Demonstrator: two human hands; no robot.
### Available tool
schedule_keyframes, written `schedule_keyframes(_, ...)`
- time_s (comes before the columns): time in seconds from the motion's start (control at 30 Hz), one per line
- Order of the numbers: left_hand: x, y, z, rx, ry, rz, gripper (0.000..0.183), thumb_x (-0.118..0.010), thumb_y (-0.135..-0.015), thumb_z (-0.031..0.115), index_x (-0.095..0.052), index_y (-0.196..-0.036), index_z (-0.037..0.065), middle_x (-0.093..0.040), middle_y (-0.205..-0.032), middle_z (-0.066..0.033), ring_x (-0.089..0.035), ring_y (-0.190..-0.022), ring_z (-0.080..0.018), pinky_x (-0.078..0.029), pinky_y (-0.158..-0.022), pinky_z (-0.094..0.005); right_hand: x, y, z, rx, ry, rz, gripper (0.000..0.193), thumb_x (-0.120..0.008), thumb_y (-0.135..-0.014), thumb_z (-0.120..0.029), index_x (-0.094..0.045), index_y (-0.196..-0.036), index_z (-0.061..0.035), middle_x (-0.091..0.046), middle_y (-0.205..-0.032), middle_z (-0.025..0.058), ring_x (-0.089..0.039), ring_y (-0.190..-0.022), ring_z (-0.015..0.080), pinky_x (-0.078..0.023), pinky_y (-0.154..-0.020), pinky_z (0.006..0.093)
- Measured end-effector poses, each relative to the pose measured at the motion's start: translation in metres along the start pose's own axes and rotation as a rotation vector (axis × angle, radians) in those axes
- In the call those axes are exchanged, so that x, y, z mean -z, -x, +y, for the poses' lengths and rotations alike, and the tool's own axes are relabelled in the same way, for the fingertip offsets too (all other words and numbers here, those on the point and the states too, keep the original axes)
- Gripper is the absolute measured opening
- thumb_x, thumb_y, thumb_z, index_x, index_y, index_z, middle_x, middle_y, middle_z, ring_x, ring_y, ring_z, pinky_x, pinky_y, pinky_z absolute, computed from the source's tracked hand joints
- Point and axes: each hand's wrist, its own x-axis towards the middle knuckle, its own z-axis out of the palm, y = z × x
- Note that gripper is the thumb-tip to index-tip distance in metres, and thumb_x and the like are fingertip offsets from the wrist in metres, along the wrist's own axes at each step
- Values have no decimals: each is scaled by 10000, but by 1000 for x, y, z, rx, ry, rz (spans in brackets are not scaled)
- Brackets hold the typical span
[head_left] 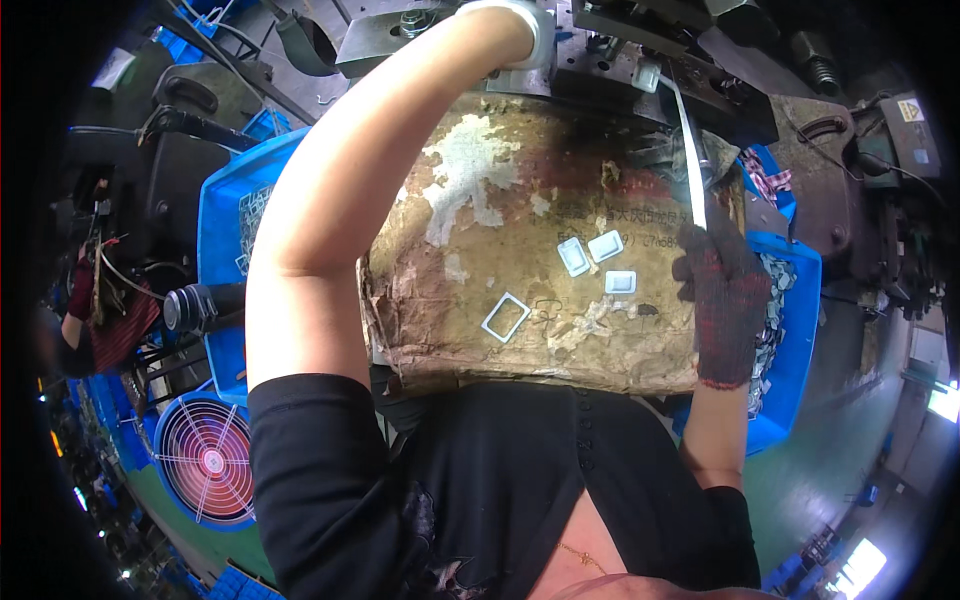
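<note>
My left hand, in a white glove or cuff [540, 35], reaches to the machine [600, 60] at the far edge; its fingers are hidden. My right hand [732, 305], in a dark knitted glove with red, is closed around a long, thin, pale tweezers-like tool [690, 150]. That tool's far end meets a small pale rectangular piece [645, 75] at the machine. On the worn, cardboard-covered worktop [450, 330] lie three small silvery tray-shaped pieces, one of them [620, 283] nearest my right hand. An open rectangular metal frame [506, 317] lies nearer to me.
A blue bin [222, 200] with metal frames stands left of the worktop, partly behind my left arm. Another blue bin [800, 350] on the right holds many metal pieces. A round fan [205, 460] stands at the lower left. Another person's gloved hand [82, 290] shows far left.
</note>
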Motion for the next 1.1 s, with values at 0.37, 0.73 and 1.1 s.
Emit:
schedule_keyframes(0.37, -77, 75, -12, 216, 520, 307, 396, -643, -851, 367, -653, -1078, 43, -678, -844, -215, -663, -795, -383, -522, -736, -437, -46, -51, 7, 76, 20, -16, 367, -619, -919, -199, -611, -1281, -142, -639, -813, -11, -533, -638, 38, -418, -518, 202)
schedule_keyframes(0.73, -94, 124, 9, 90, 616, 198, 329, -677, -815, 242, -651, -1102, 83, -677, -900, -165, -658, -830, -352, -524, -747, -404, -4, -43, 4, -16, -337, -44, 351, -661, -895, -174, -635, -1241, -120, -638, -813, -26, -509, -616, 25, -383, -490, 176)
schedule_keyframes(1.1, -98, 111, 94, -1126, -1, 217, 216, -578, -813, 138, -575, -1004, 37, -624, -785, -67, -654, -709, -234, -536, -623, -360, 21, 11, 12, -62, 74, 201, 403, -643, -911, -199, -591, -1286, -63, -687, -920, 34, -586, -659, 61, -455, -516, 204)
